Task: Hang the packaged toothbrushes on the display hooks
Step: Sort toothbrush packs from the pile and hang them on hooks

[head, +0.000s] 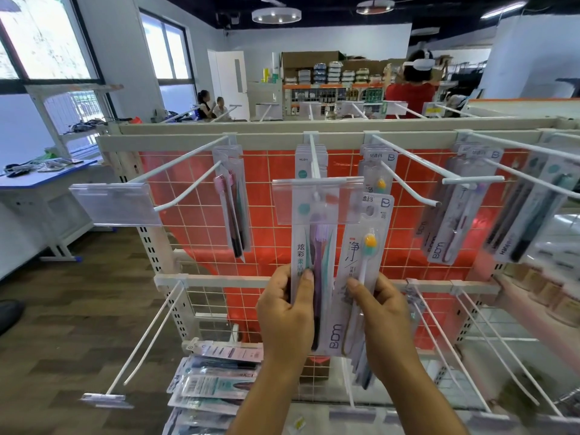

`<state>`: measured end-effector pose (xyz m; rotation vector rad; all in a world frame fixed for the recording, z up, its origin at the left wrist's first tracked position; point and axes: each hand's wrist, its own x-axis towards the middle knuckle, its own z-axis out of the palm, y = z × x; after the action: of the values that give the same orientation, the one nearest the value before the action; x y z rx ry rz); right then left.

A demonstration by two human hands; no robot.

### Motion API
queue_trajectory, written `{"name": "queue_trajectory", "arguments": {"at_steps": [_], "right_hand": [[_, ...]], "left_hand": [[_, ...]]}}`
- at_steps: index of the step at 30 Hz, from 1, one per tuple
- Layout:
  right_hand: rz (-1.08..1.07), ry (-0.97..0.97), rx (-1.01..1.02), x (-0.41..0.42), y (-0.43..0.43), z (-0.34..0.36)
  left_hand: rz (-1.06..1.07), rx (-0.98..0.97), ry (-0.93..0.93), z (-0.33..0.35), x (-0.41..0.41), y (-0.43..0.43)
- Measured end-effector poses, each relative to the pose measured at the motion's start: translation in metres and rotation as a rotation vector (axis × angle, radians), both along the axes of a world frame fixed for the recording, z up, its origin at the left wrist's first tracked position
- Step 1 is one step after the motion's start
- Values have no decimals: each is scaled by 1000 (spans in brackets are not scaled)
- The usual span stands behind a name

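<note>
Clear-fronted card pack with purple and teal brushes (309,246) is gripped by the left hand (285,312): thumb on the face, fingers curled behind the lower half. Its top sits at the tip of the centre hook (314,158), behind the clear label holder (282,202). The hang hole looks to be right at the tip, but whether it is threaded can't be told.

Right hand (383,315) pinches a second pack, the grey BDM pack (361,246), which holds a white brush with a yellow-teal head. It is held just right of the first pack, edges touching or overlapping. Its hang hole is in the open, on no hook.

Likely step: seat the purple pack on the centre hook, where matching NO.011 packs (303,161) hang at the back.

Doing it well:
- Hold the card square to the wire.
- Get the hole fully over the tip, then push straight back to meet the others.
- The label holder hangs in front of the tip, so the pack top has to pass behind it.
- The grip is low on a long, thin card, so the top will probably flex. A thumb placed higher would steady it.
- Hold the BDM pack off to the side so the two cards don't snag.

The BDM pack probably belongs on the next hook right (408,180), where same-brand packs (378,164) hang near the rail.

More packs lie stacked on the lower shelf (213,381).
</note>
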<state>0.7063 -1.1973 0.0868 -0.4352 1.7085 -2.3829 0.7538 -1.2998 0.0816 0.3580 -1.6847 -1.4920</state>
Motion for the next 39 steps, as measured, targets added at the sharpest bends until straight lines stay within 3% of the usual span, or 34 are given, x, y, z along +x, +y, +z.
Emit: {"name": "queue_trajectory", "arguments": {"at_steps": [5,25,39], "right_hand": [[-48,24,37,-4,0,-1],[-93,-20,103,-23,-8,-15],[-83,-33,76,-18,0,-15]], "left_hand": [[-69,58,-63,4,-11,-12],[-140,-44,-398,30,-84,-68],[-222,45,-290,29,-96,-70]]}}
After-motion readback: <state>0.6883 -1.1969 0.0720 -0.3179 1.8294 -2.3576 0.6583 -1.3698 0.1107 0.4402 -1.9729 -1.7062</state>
